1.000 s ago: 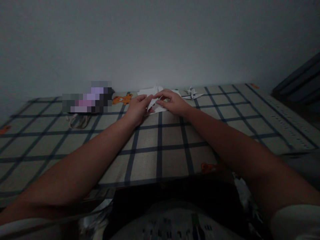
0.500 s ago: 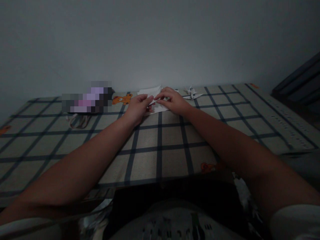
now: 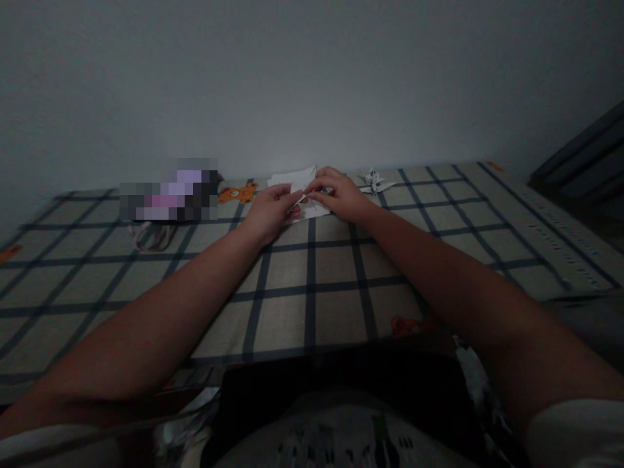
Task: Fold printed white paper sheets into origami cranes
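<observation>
Left hand [image 3: 270,209] and right hand [image 3: 341,194] both pinch a white, partly folded paper sheet [image 3: 298,188] on the far checked cloth [image 3: 312,273]; a small folded white paper crane [image 3: 374,181] lies just right.

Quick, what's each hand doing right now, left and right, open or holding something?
Left hand: fingers closed, pinching the white paper on the checked cloth.
Right hand: fingers closed, pinching the same white paper.
</observation>
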Available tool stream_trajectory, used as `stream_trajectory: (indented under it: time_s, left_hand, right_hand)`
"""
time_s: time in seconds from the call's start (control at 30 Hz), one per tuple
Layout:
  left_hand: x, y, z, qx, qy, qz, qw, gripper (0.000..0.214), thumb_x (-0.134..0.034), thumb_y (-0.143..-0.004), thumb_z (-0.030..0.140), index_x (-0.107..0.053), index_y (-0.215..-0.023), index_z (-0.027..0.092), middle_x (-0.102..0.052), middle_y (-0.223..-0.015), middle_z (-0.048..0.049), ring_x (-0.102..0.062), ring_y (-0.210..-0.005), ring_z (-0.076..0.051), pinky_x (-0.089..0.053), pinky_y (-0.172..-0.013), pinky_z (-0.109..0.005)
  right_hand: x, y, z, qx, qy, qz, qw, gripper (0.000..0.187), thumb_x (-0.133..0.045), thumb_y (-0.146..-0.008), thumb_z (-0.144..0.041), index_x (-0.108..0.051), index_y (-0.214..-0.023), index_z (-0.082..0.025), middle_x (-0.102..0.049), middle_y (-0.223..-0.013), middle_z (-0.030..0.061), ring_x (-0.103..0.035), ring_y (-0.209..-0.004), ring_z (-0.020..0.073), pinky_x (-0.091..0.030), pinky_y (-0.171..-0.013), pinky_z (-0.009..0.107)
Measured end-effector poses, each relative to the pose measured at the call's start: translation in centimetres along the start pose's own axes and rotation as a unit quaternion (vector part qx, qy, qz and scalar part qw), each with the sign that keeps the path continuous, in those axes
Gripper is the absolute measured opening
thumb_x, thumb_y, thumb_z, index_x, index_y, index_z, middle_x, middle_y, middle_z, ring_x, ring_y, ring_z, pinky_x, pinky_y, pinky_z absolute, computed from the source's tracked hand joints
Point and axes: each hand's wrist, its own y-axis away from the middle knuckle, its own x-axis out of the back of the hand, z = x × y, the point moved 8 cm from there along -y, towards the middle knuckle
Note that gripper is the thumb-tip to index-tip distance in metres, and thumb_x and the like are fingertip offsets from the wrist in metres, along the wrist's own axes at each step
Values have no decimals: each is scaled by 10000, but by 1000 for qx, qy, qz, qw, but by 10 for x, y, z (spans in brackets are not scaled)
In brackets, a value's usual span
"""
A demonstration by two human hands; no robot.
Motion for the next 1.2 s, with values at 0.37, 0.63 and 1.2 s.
stream_trajectory:
  time_s: [0.37, 0.63, 1.2]
  left_hand:
    - [-4, 1, -3, 56, 58, -12, 997, 73, -760, -814, 155, -695, -816, 122, -683, -754, -13, -501, -499, -17, -434, -461, -105]
    - [-6, 2, -5, 87, 81, -11, 993, 50, -700, -858, 98, -699, -818, 129, -685, -750, -7, -503, -483, -11, -453, -466, -95]
    - [-1, -1, -4, -8, -2, -16, 1000, 205, -787, -749, 249, -735, -899, 119, -745, -866, -56, -615, -605, -61, -499, -555, -139]
  right_hand:
    - [3, 0, 1, -16, -9, -12, 1000, 153, -619, -951, -325, -717, -998, -218, -594, -987, 49, -561, -953, 189, -476, -916, 357]
    - [-1, -1, -1, -19, -8, -20, 1000, 165, -583, -976, -319, -701, -988, -205, -628, -978, 58, -565, -1000, 198, -461, -969, 374]
    - [1, 0, 9, -133, -124, 11, 983, 123, -645, -860, -273, -687, -888, -161, -688, -817, 32, -600, -771, 149, -511, -753, 303]
